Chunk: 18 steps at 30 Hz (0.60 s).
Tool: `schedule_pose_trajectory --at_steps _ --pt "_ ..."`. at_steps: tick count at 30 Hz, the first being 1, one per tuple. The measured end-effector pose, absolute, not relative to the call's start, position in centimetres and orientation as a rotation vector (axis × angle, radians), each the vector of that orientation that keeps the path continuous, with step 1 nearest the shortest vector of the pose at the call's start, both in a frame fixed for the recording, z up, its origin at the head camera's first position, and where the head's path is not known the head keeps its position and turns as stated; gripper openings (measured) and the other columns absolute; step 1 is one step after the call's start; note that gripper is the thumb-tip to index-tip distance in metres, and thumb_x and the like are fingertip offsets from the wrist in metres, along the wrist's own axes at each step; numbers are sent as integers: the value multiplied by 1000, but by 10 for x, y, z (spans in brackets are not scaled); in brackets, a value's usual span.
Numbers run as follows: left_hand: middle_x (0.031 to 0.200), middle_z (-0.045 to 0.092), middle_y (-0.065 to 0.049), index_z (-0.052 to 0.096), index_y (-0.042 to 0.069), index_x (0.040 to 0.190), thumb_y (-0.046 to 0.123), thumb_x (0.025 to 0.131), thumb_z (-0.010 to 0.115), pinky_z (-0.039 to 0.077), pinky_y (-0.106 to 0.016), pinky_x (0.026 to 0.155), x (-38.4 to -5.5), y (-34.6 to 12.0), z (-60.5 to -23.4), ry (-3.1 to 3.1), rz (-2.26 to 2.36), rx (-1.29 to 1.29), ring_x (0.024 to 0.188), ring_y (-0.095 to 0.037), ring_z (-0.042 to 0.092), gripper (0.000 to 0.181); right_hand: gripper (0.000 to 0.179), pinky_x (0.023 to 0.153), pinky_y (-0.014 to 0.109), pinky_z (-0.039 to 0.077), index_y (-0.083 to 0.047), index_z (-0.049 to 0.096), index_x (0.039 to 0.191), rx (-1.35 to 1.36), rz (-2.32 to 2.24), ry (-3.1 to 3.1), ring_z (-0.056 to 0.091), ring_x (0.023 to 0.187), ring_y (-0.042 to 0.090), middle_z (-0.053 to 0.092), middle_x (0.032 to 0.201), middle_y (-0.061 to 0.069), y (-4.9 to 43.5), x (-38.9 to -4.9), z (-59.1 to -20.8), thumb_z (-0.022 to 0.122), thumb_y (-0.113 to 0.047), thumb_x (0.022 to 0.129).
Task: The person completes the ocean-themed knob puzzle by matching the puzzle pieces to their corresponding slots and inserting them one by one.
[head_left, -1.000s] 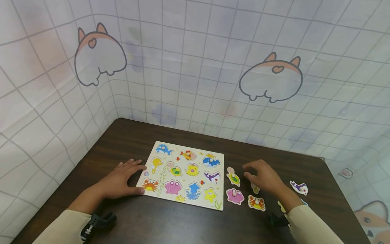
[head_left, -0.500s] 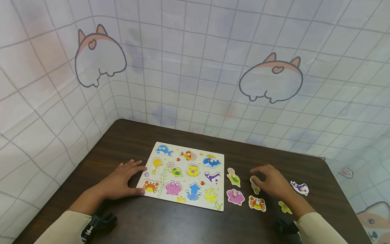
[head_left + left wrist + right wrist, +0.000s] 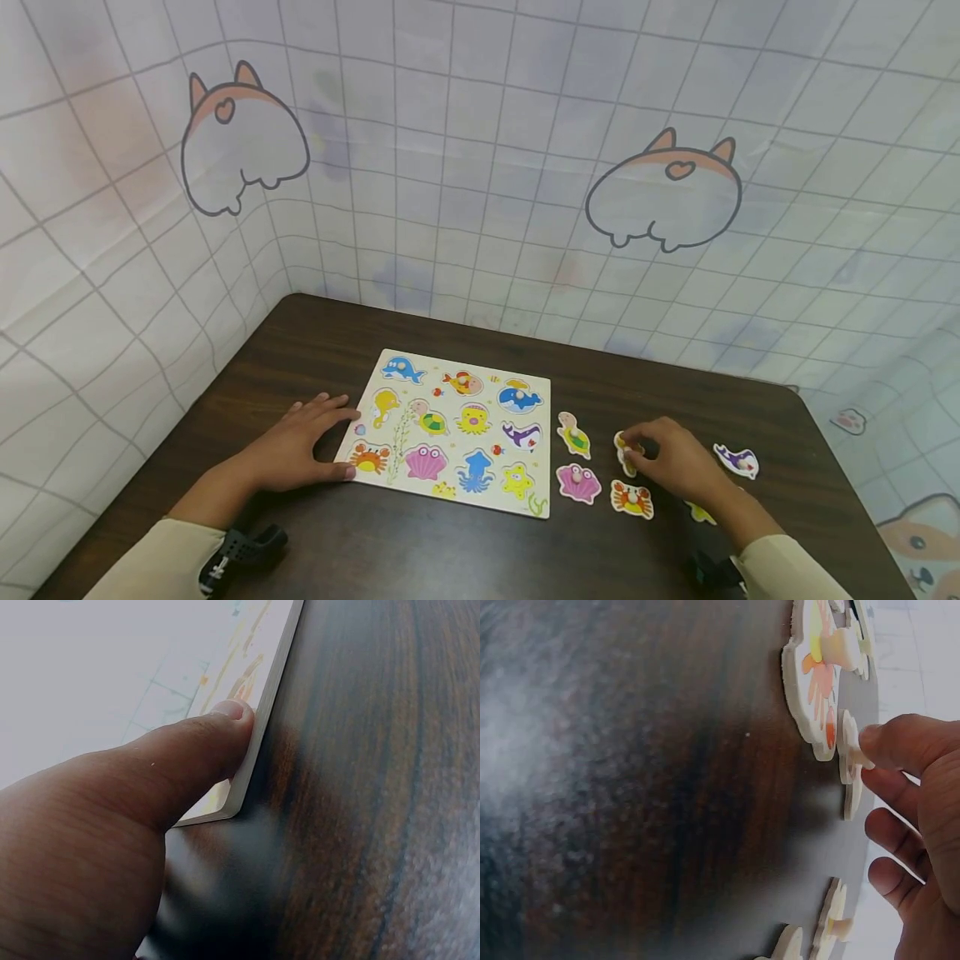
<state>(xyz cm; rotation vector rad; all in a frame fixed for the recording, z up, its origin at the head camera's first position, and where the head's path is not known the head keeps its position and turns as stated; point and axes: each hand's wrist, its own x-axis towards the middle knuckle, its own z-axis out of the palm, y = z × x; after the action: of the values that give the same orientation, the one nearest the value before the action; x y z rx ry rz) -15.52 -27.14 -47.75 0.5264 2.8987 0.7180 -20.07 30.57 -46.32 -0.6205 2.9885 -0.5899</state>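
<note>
Yellow puzzle piece [image 3: 622,452] sits right of the turtle piece [image 3: 574,436] and just beyond the crab piece [image 3: 632,499], its knob [image 3: 862,757] pinched between thumb and forefinger of the right hand [image 3: 675,456]; the left hand [image 3: 300,446], fingers spread, rests its thumb on a near corner of the puzzle board [image 3: 453,450]

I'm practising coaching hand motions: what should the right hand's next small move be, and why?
Probably a gentle upward lift of the partly covered piece: the right hand seems to pinch its knob and it appears to lie on the table.
</note>
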Motion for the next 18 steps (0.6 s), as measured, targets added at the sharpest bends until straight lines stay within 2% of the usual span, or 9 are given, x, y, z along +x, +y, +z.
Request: schedule_pose_trajectory --at_steps 4,8,11,18 --pt "160 38 -17 53 19 148 73 78 74 12 -69 118 -155 -271 -477 2901 718 533 150 -48 23 91 16 76 43 51 -18 76 107 -619 -588 2999 56 90 16 63 94 -11 306 -200 -464 78 -17 91" --pt "160 38 -17 53 19 148 72 78 74 12 -69 118 -155 -271 -476 2899 725 538 150 -48 23 90 9 76 44 52 -23 75 96 -626 -587 3015 57 92 17 62 91 -13 305 -200 -465 79 -17 90" --pt "160 38 -17 53 19 148 71 78 75 13 -69 118 -154 -271 -476 2897 729 538 150 -48 23 90 12 78 46 53 -26 73 89 -637 -592 3024 59 95 19 63 90 -13 304 -200 -464 80 -16 89" --pt "160 38 -17 53 19 148 72 78 74 13 -69 117 -155 -272 -479 2905 723 541 149 -48 23 90 10 83 50 54 -22 76 91 -675 -619 3065 61 99 23 66 94 -10 299 -204 -457 81 -13 89"
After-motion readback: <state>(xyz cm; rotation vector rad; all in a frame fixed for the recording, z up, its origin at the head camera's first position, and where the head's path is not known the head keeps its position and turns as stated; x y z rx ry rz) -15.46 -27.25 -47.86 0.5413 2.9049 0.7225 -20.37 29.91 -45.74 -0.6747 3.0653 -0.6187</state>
